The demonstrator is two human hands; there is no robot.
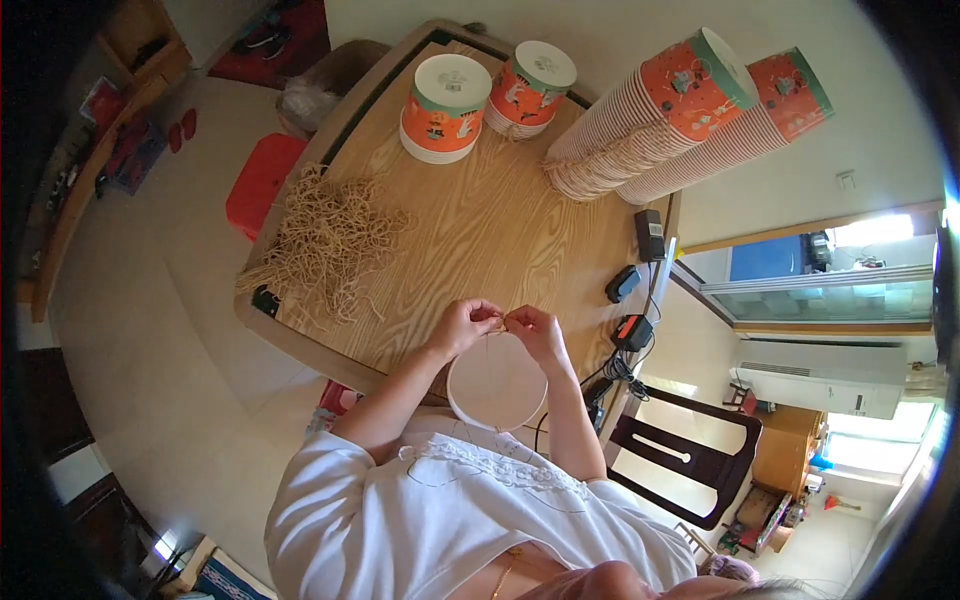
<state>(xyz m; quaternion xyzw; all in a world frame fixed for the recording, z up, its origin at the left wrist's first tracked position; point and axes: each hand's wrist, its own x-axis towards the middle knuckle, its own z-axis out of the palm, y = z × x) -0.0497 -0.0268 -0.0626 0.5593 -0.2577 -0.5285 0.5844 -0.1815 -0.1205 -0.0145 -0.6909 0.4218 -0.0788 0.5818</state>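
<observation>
A round, cream-white paper bucket [497, 382] rests against the near edge of the table, in front of my white shirt. Its pale round face is turned up toward me. My left hand [468, 326] and my right hand [537, 332] meet at its far rim, fingers pinched close together. Between the fingertips shows a bit of tan paper cord, partly hidden by the fingers. A heap of loose tan cords [325, 245] lies on the table to the left of my hands.
Tall nested stacks of orange-and-green paper buckets [640, 115] lean at the back right. Two shorter upside-down stacks, one nearer [445, 110] and one behind [530, 88], stand at the back. Black adapters and cables [632, 332] line the right edge. A red stool [262, 185] and dark chair [690, 455] flank the table.
</observation>
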